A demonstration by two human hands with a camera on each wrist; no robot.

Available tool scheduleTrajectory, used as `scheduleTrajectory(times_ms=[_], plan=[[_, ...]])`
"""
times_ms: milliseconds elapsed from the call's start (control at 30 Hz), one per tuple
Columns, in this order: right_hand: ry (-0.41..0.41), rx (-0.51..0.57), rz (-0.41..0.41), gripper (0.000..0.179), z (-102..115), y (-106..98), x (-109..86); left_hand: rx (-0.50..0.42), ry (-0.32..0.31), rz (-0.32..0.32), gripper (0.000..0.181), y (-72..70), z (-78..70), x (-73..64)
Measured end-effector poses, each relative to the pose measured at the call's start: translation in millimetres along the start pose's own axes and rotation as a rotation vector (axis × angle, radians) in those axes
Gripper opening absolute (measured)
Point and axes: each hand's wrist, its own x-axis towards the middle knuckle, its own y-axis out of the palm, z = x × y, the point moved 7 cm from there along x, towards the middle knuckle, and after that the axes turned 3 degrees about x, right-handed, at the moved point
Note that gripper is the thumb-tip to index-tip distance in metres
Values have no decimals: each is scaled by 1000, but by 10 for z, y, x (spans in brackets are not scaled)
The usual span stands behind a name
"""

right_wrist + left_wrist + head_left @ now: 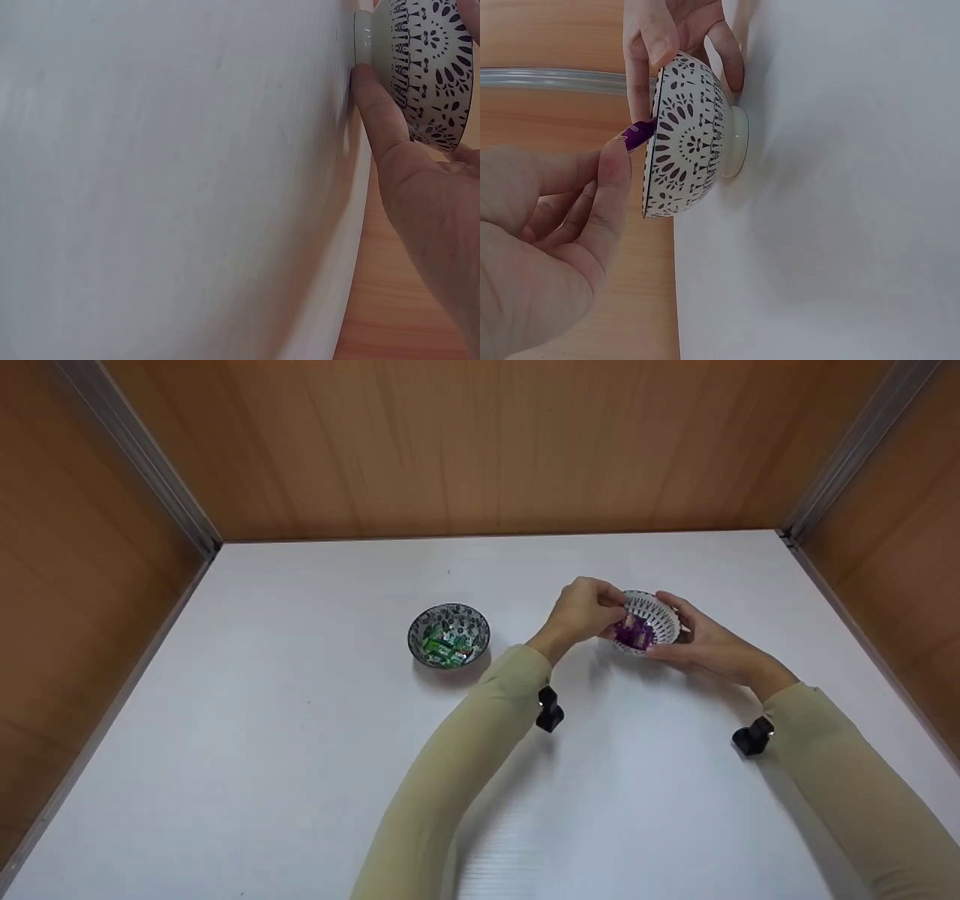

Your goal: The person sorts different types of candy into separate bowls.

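My right hand (709, 646) holds a white bowl (661, 616) with a dark leaf-like pattern at the right of the table. In the right wrist view one finger (381, 112) reaches to the bowl's foot. Several purple-wrapped candies (636, 633) lie inside the bowl. At the bowl's left rim is my left hand (586, 609), its thumb and fingertips pinching one purple-wrapped candy (638, 135). That candy's far end overlaps the rim in the left wrist view. The other fingers of the left hand are curled in.
Left of the hands stands a second bowl (477, 624), black-and-white with a floral pattern, holding several green-wrapped candies (445, 648). Both stand on a white table (262, 720) with wood panels (450, 450) along the back and sides. Black wrist devices (550, 709) sit under both sleeves.
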Motion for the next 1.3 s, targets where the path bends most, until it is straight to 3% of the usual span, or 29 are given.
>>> scheduleTrajectory(times_ms=[333, 567, 900, 1033, 1300], plan=[[-16, -27, 9, 107, 14, 0, 10, 4, -41, 14, 20, 82, -8, 11], [9, -68, -3, 107, 23, 14, 19, 37, -59, 3, 26, 63, 14, 1], [-1, 32, 16, 105, 33, 35, 24, 43, -33, 19, 26, 40, 20, -14], [0, 7, 9, 106, 11, 22, 31, 32, -54, 35, 26, 31, 39, -37], [-1, -58, -9, 106, 26, -1, 18, -2, -49, 75, 25, -122, 44, -136]])
